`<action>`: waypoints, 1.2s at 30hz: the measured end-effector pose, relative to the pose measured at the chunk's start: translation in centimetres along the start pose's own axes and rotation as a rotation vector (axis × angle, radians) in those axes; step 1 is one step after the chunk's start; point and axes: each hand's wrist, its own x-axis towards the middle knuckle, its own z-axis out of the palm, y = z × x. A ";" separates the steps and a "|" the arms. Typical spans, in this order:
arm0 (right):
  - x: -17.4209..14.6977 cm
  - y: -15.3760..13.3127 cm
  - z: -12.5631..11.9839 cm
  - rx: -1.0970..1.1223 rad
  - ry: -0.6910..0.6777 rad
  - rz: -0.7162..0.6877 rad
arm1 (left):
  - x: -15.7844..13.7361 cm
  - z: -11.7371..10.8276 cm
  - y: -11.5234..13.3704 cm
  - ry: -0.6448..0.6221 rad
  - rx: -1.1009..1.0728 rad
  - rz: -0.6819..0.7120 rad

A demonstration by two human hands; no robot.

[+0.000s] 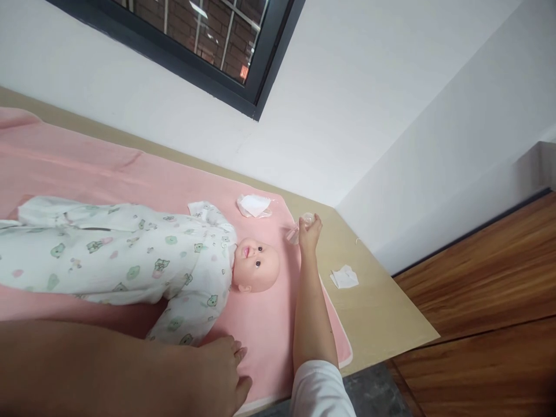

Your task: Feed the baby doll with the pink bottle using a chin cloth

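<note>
A baby doll in a white printed sleepsuit lies on its back on the pink mat. Beyond its head, my right hand grips a small clear rounded container; its exact kind cannot be made out. A clear plastic piece shows just left of those fingers, and I cannot tell whether it is joined to the container. My left hand rests low over the mat near the doll's sleeve, its fingers loosely bent and apart from the thumb, with nothing seen in it.
A white crumpled tissue on clear wrapping lies on the mat beside the doll's head. Another folded white tissue is on the wooden table. A white wall and dark-framed window stand behind; wood-grain panels are at right.
</note>
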 end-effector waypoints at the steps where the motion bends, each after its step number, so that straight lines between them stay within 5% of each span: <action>1: 0.0 0.1 0.1 0.004 -0.010 0.021 | 0.0 -0.2 0.0 -0.004 -0.014 0.001; 8: 0.1 0.6 -0.6 0.055 -0.055 0.106 | -0.1 0.1 0.2 0.085 -0.105 -0.034; 28: 0.6 -0.3 -2.0 -0.064 -0.062 -0.004 | 0.4 -0.5 -1.3 0.010 -0.115 0.008; 32: 0.8 -3.7 -3.0 0.090 -0.013 0.000 | 1.7 -2.8 -2.8 0.073 -0.090 0.094; 36: 0.4 -8.3 -4.5 0.348 -0.070 -0.037 | 2.1 -7.8 -6.4 0.220 -0.020 0.103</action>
